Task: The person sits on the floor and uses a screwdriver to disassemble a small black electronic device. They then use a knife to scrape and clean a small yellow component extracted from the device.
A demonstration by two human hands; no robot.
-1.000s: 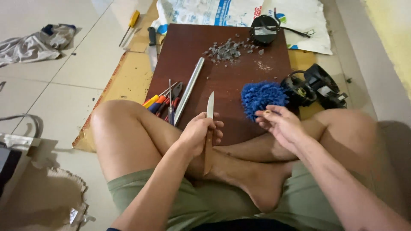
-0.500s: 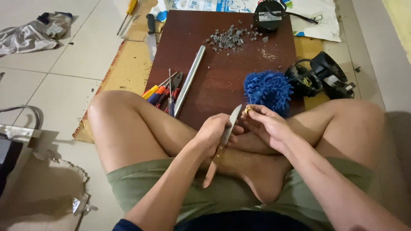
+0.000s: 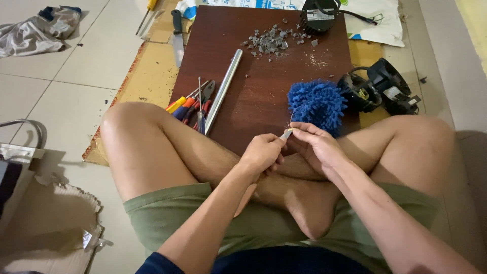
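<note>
Above crossed legs, thin bare wire (image 3: 290, 121).

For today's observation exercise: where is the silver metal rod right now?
Head view: the silver metal rod lies diagonally on the dark wooden board, left part, beside the screwdrivers.

The board (image 3: 264, 76) is dark reddish wood-look, smooth with a dull sheen. At its 10 o'clock a tube (image 3: 223, 91) is bright polished metal. At 4 o'clock the mop head (image 3: 317, 104) is blue, shaggy chenille cloth. Grey chips (image 3: 269, 40) at 12 o'clock look rough and matt. The fans (image 3: 378, 91) at 3 o'clock are black plastic, slightly glossy. The knife (image 3: 286, 134) tip is bare metal. Floor tiles (image 3: 66, 76) are pale and smooth.
</note>
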